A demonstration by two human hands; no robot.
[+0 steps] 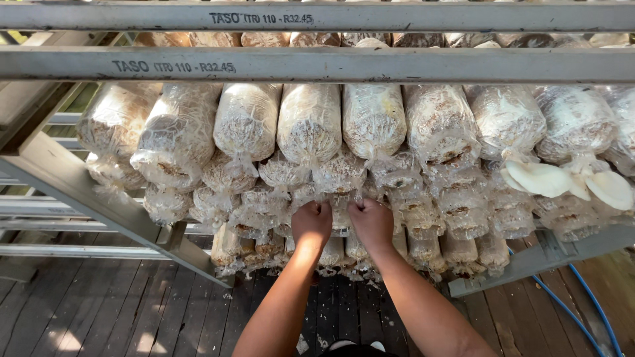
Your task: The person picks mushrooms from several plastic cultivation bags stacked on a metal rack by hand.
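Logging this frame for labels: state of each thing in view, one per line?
left hand: closed, gripping the neck of a bag
right hand: closed, gripping the same spot
mushroom bags: stacked on their sides in rows, plastic necks facing out
gripped bag: in the stack, middle row
white mushrooms: sprouted from bags at right, caps spread
metal rack rails: horizontal, above the bags
blue hose: lying on the plank floor
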